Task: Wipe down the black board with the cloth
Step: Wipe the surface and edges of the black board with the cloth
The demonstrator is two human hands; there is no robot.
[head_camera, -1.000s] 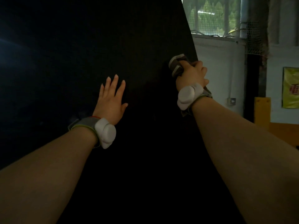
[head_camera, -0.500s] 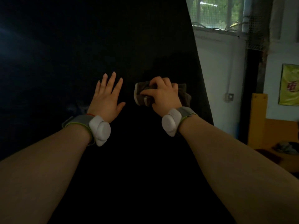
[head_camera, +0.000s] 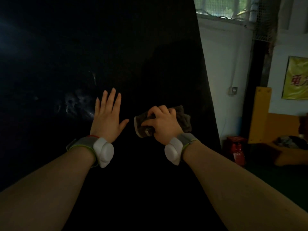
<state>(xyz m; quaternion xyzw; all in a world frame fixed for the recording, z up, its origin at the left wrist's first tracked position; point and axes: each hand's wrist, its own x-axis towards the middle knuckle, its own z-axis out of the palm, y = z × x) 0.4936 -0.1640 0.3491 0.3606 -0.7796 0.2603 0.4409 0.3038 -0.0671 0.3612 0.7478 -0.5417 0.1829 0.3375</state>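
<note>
Since a second ago, the cloth (head_camera: pixel 185 120) has been pulled in from the right edge of the black board (head_camera: pixel 150 47). It's now gripped in the curled right hand (head_camera: pixel 162 125) and pressed on the board, half hidden. Left hand (head_camera: pixel 107 120) is laid flat, fingers spread, just beside. Pale smudges (head_camera: pixel 76 104) can barely be made out.

Each bare forearm is wearing a grey, green-edged wristband (head_camera: pixel 83 145) carrying a white rounded pod (head_camera: pixel 104 151); a red thread (head_camera: pixel 94 136) is showing below the left hand (head_camera: pixel 106 119).
</note>
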